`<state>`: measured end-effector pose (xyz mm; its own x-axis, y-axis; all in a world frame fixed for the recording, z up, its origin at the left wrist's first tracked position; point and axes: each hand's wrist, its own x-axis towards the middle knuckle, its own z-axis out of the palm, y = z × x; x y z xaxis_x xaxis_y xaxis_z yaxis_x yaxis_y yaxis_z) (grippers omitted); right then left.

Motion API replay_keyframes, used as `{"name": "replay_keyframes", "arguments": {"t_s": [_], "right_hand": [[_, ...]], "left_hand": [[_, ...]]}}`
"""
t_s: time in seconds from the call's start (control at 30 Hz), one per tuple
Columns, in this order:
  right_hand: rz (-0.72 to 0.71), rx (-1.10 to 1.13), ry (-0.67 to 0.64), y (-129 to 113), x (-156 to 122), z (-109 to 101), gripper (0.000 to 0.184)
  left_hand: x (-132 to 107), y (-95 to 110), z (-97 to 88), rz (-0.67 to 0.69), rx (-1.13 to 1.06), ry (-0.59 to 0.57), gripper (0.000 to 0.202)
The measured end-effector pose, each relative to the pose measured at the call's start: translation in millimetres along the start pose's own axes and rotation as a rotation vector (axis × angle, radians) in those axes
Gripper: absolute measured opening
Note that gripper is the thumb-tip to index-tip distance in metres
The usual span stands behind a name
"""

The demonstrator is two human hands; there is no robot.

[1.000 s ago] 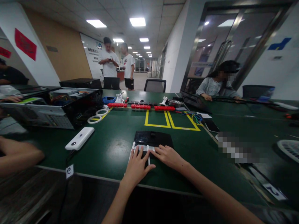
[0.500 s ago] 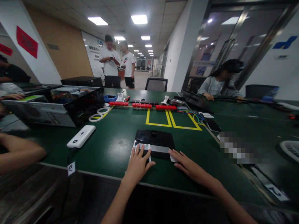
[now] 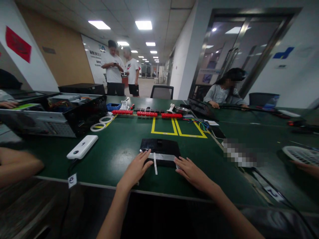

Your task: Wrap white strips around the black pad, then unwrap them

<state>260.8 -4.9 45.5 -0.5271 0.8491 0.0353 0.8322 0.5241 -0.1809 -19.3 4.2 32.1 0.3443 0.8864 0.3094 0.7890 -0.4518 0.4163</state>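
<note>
A flat black panel (image 3: 160, 145) lies on the green table in front of me, with a pale silvery strip (image 3: 163, 156) running across it. From its near edge a narrow white strip (image 3: 156, 166) hangs down onto the table. My left hand (image 3: 137, 167) rests at the panel's left end, fingers stretched out over the corner. At the right end, my right hand (image 3: 191, 171) lies with its fingers extended, their tips touching the end of the silvery strip. Both palms face down, and neither hand is closed round anything.
Left of the panel lies a white power bank (image 3: 82, 147) with a cable. An opened computer case (image 3: 52, 116) stands at the far left, beside another person's arm (image 3: 21, 162). Red blocks (image 3: 147, 114) line the back, behind yellow tape outlines (image 3: 164, 133). A person (image 3: 225, 89) sits at right.
My left hand has slid left to the panel's left end, uncovering the narrow white strip. My right hand stays by the right end. The whole view has shifted slightly.
</note>
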Motion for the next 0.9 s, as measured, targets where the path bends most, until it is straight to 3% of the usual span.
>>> {"name": "replay_keyframes", "arguments": {"t_s": [0.13, 0.27, 0.4, 0.5, 0.57, 0.7, 0.8, 0.9], "right_hand": [[-0.027, -0.132, 0.117, -11, 8, 0, 0.042], [-0.113, -0.190, 0.222, -45, 26, -7, 0.035], [-0.316, -0.129, 0.219, -89, 55, -10, 0.032], [-0.436, -0.130, 0.193, -108, 83, -2, 0.035], [-0.426, -0.155, 0.184, -110, 101, 8, 0.038], [-0.232, -0.175, 0.066, -97, 125, 26, 0.051], [-0.144, -0.113, -0.063, -85, 129, 34, 0.059], [-0.140, -0.080, -0.093, -79, 127, 35, 0.060]], "left_hand": [[-8, -40, -20.9, -0.143, -0.055, 0.178, 0.044], [-23, -76, -18.9, -0.257, 0.023, 0.230, 0.041], [-33, -91, -7.3, -0.245, 0.074, 0.257, 0.039], [-34, -91, -4.2, -0.230, 0.090, 0.255, 0.039], [-34, -91, -4.5, -0.228, 0.089, 0.248, 0.039], [-34, -92, -5.1, -0.219, 0.097, 0.239, 0.039], [-34, -92, -4.8, -0.214, 0.108, 0.235, 0.039], [-34, -91, -4.7, -0.223, 0.110, 0.233, 0.038]]}}
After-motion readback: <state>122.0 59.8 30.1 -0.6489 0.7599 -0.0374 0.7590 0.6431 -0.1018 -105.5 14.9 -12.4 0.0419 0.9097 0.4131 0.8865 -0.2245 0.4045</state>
